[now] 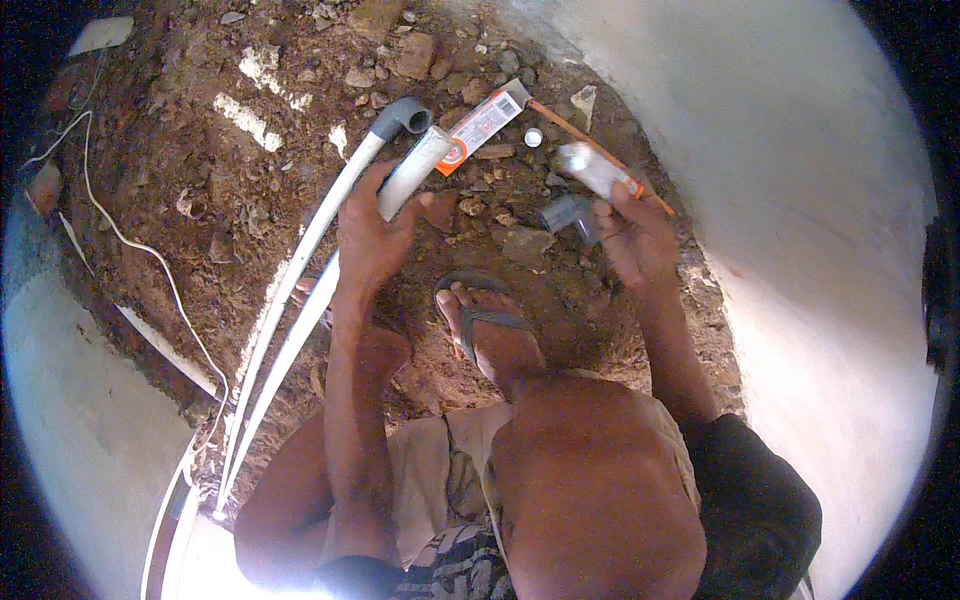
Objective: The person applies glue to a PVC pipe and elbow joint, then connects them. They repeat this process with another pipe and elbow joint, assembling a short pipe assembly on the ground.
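Note:
My left hand (372,232) is wrapped round a white plastic pipe (416,172) near its upper end. Beside it runs a second white pipe (318,226), tipped with a grey elbow fitting (402,114). In my right hand (640,238) is a white squeeze tube (598,170) with an orange end, slightly blurred by motion. A grey pipe fitting (568,214) lies just left of that hand. The small white cap (533,137) rests on the soil, left of the tube. An orange and white carton (484,126) lies against the held pipe's end.
Brown soil with loose stones (412,56) covers the ground between pale walls (800,200). A thin orange strip (575,132) slants behind the tube. A white cable (150,248) trails down the left side. My sandalled foot (485,325) stands between my hands.

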`<state>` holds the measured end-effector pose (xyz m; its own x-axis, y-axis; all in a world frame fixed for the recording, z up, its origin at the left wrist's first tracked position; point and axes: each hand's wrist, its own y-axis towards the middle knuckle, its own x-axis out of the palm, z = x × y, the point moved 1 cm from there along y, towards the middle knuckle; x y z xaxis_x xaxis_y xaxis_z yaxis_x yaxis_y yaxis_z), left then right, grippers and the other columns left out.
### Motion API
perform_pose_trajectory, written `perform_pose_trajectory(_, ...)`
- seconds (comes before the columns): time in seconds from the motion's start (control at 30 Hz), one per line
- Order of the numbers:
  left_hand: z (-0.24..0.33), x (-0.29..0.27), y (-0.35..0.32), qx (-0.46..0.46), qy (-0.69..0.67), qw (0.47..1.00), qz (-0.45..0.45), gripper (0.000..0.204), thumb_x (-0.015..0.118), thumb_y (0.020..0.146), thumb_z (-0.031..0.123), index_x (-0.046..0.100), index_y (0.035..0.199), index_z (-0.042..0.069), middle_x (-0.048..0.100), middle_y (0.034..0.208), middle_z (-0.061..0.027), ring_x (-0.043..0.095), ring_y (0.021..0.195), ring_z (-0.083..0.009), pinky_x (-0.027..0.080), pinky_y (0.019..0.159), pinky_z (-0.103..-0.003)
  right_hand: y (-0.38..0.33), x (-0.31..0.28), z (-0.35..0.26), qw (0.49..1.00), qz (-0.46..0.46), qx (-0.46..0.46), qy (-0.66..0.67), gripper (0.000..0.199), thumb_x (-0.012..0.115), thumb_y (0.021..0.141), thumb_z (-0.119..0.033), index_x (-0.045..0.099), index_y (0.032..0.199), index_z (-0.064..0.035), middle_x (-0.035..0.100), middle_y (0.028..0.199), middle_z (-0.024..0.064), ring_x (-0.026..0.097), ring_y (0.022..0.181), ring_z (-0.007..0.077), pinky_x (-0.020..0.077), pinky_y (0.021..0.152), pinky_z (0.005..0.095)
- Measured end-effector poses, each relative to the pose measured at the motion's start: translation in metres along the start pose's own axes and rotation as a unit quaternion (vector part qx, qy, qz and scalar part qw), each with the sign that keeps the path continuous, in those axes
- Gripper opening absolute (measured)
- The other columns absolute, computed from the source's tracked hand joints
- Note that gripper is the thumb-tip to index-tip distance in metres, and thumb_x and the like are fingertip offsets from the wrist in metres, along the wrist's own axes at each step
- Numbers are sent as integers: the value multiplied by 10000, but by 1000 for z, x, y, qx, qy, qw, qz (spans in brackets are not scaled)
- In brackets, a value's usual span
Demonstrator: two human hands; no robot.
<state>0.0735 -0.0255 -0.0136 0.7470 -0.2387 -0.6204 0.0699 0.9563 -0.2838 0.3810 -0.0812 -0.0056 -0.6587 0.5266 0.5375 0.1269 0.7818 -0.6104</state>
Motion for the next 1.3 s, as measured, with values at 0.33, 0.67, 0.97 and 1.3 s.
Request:
perform_pose_trajectory(0.33, 36, 79, -55, 367, 43, 927, 69, 295, 751, 677, 241, 613, 895, 97, 604, 854, -85, 584, 847, -291, 459, 740, -428, -20, -51, -22, 931, -166, -69, 318, 286, 588, 939, -78, 510, 1157, 90, 613, 1035, 156, 480, 707, 112, 432, 603, 241)
perform_pose_trajectory(0.67, 38, 111, -92, 411, 43, 911, 5, 230, 716, 755, 198, 618, 943, 109, 631, 939, -69, 611, 881, -269, 485, 727, -386, -36, -23, -45, 993, 35, -48, 102, 311, 610, 947, -126, 529, 1161, 85, 624, 981, 136, 489, 719, 119, 426, 597, 249)
perform_pose_trajectory(0.97, 71, 106, -36, 241, 101, 964, -42, 312, 672, 827, 149, 594, 1105, 33, 621, 1081, -145, 598, 997, -337, 480, 795, -449, -43, -11, -59, 927, -151, -81, 332, 446, 570, 913, -52, 400, 1292, 108, 601, 906, 146, 477, 659, 127, 405, 570, 255)
perform_pose_trajectory(1.3, 90, 191, -28, 316, 284, 899, -107, 339, 610, 834, 169, 636, 1146, 39, 590, 1191, -157, 514, 1222, -320, 427, 961, -477, -36, -20, -49, 938, -96, -49, 329, 434, 559, 911, -55, 430, 1291, 111, 597, 928, 163, 476, 643, 137, 406, 568, 252)
